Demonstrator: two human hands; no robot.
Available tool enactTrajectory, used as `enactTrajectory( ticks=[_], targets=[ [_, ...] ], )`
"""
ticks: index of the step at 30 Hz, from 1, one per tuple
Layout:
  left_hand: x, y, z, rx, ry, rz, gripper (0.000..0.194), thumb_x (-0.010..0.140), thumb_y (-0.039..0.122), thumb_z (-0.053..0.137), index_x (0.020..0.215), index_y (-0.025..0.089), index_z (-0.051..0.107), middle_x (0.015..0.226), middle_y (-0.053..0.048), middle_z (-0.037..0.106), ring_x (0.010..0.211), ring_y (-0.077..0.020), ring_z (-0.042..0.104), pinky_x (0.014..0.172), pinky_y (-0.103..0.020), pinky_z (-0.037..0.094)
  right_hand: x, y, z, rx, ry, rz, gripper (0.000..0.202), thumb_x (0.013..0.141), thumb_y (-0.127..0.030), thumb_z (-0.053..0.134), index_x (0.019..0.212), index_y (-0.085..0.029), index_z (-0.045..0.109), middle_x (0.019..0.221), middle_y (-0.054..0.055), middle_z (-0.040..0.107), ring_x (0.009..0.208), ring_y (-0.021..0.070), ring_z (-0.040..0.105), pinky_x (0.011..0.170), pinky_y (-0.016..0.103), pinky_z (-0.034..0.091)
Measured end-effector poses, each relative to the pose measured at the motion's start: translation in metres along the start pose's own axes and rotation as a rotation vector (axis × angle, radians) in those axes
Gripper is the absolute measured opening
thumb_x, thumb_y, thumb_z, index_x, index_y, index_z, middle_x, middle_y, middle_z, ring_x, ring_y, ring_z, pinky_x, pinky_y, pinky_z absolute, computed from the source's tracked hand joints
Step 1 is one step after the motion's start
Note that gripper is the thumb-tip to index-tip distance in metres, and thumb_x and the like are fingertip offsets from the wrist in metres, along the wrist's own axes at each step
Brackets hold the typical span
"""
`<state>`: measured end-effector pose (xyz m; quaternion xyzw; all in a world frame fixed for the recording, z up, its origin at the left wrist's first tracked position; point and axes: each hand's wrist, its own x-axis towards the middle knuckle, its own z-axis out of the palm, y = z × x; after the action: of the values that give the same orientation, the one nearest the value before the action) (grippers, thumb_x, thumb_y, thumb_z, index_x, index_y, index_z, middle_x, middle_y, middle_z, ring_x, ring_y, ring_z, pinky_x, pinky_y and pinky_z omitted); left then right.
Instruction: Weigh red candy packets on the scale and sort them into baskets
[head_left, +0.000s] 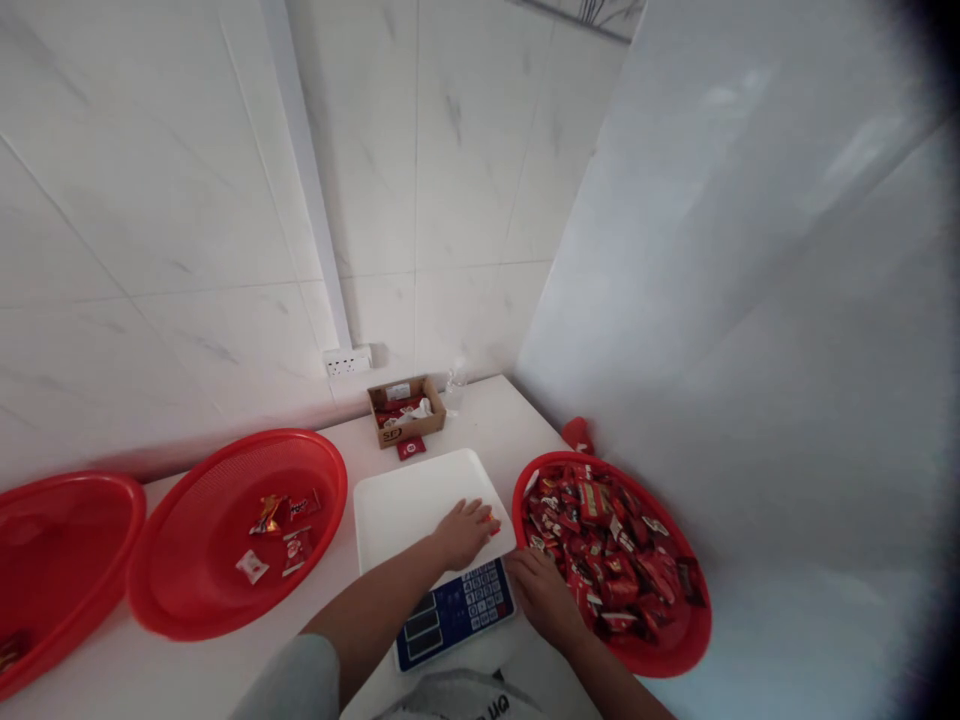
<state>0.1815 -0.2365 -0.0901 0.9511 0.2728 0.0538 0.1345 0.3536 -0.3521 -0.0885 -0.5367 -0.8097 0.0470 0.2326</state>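
Observation:
My left hand [463, 533] lies over the right part of the white scale tray [409, 500], its fingers spread beside a small red and orange packet [492, 521]. Much of that packet is covered by the fingers. Between the scale's blue keypad [457, 615] and the full red basket [697, 630] is my right hand [536, 585], near the tray's front right corner. Its fingertips are close together, and whether anything is under them is hidden. Red wrapped packets [619, 570] fill the right basket.
A red basket [191, 625] with a few packets stands left of the scale, another red basket [124, 500] farther left. Behind the tray are a cardboard box [409, 432], a red packet [411, 448] and a clear plastic item [454, 388]. Walls rise behind and at right.

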Motion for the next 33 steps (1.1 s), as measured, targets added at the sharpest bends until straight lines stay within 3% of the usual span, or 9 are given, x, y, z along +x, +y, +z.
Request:
enactTrajectory(
  ticks=[4, 8, 12, 15, 19, 21, 24, 26, 33],
  targets=[
    [-0.012, -0.011, -0.008, -0.042, 0.026, -0.089, 0.023, 0.088, 0.024, 0.043, 0.102, 0.020, 0.060, 0.109, -0.007, 0.061, 0.104, -0.0208, 0.053, 0.090, -0.034, 0.041, 0.000, -0.001, -0.001, 0.026, 0.014, 0.007, 0.026, 0.078, -0.005, 0.045, 0.092, -0.021, 0.061, 0.089, 0.005, 0.063, 0.087, 0.0195, 0.056, 0.080, 0.036, 0.046],
    [-0.051, -0.033, -0.024, -0.057, 0.121, -0.291, 0.025, 0.090, 0.023, 0.037, 0.094, 0.019, 0.061, 0.093, -0.005, 0.064, 0.091, -0.0190, 0.058, 0.080, -0.031, 0.046, -0.001, 0.000, -0.001, 0.011, 0.002, 0.008, 0.025, 0.079, -0.005, 0.045, 0.090, -0.021, 0.060, 0.089, 0.005, 0.064, 0.089, 0.0194, 0.057, 0.082, 0.036, 0.046],
    [-0.108, -0.065, -0.051, -0.071, 0.300, -0.569, 0.031, 0.092, 0.025, 0.030, 0.110, 0.019, 0.054, 0.104, -0.007, 0.063, 0.098, -0.0176, 0.058, 0.086, -0.031, 0.046, -0.004, 0.004, 0.002, 0.004, -0.008, -0.006, 0.025, 0.079, -0.005, 0.044, 0.091, -0.021, 0.060, 0.091, 0.005, 0.063, 0.090, 0.0192, 0.057, 0.084, 0.036, 0.046],
    [-0.155, -0.084, -0.071, -0.049, 0.445, -0.754, 0.036, 0.092, 0.026, 0.028, 0.120, 0.017, 0.047, 0.115, -0.012, 0.059, 0.108, -0.0213, 0.055, 0.094, -0.038, 0.042, -0.007, 0.008, 0.006, -0.012, 0.009, -0.018, 0.026, 0.079, -0.006, 0.042, 0.092, -0.021, 0.060, 0.092, 0.005, 0.064, 0.091, 0.0194, 0.057, 0.084, 0.036, 0.046],
    [-0.208, -0.089, -0.077, -0.147, 0.621, -0.960, 0.060, 0.086, 0.041, 0.042, 0.138, 0.016, 0.026, 0.138, -0.017, 0.039, 0.126, -0.0278, 0.040, 0.097, -0.043, 0.039, -0.008, 0.009, 0.009, -0.042, 0.025, -0.043, 0.027, 0.078, -0.006, 0.042, 0.090, -0.022, 0.060, 0.091, 0.005, 0.064, 0.090, 0.0206, 0.058, 0.084, 0.038, 0.046],
    [-0.227, -0.087, -0.070, -0.287, 0.531, -1.010, 0.067, 0.083, 0.045, 0.047, 0.139, 0.017, 0.024, 0.138, -0.016, 0.041, 0.123, -0.0264, 0.044, 0.096, -0.041, 0.041, -0.007, 0.009, 0.009, -0.054, 0.022, -0.048, 0.027, 0.078, -0.006, 0.042, 0.090, -0.021, 0.061, 0.091, 0.005, 0.064, 0.090, 0.0210, 0.057, 0.084, 0.038, 0.045],
    [-0.248, -0.085, -0.056, -0.423, 0.294, -1.023, 0.054, 0.081, 0.045, 0.048, 0.129, 0.020, 0.043, 0.123, -0.011, 0.058, 0.113, -0.0249, 0.054, 0.094, -0.039, 0.041, -0.005, 0.007, 0.008, -0.060, 0.011, -0.040, 0.028, 0.078, -0.006, 0.041, 0.090, -0.021, 0.061, 0.091, 0.005, 0.064, 0.090, 0.0211, 0.057, 0.084, 0.038, 0.045],
    [-0.258, -0.086, -0.051, -0.429, 0.216, -1.017, 0.048, 0.081, 0.046, 0.045, 0.120, 0.019, 0.051, 0.117, -0.010, 0.062, 0.110, -0.0256, 0.056, 0.094, -0.039, 0.042, -0.004, 0.005, 0.006, -0.058, 0.000, -0.025, 0.027, 0.079, -0.007, 0.041, 0.090, -0.021, 0.062, 0.091, 0.006, 0.064, 0.091, 0.0210, 0.056, 0.085, 0.039, 0.044],
    [-0.268, -0.094, -0.047, -0.272, 0.339, -0.946, 0.042, 0.079, 0.041, 0.041, 0.112, 0.019, 0.056, 0.110, -0.011, 0.066, 0.107, -0.0269, 0.059, 0.091, -0.041, 0.045, 0.002, -0.006, -0.004, -0.010, -0.042, 0.044, 0.021, 0.084, -0.013, 0.044, 0.093, -0.018, 0.062, 0.094, 0.006, 0.063, 0.094, 0.0193, 0.053, 0.089, 0.037, 0.041]
  ],
)
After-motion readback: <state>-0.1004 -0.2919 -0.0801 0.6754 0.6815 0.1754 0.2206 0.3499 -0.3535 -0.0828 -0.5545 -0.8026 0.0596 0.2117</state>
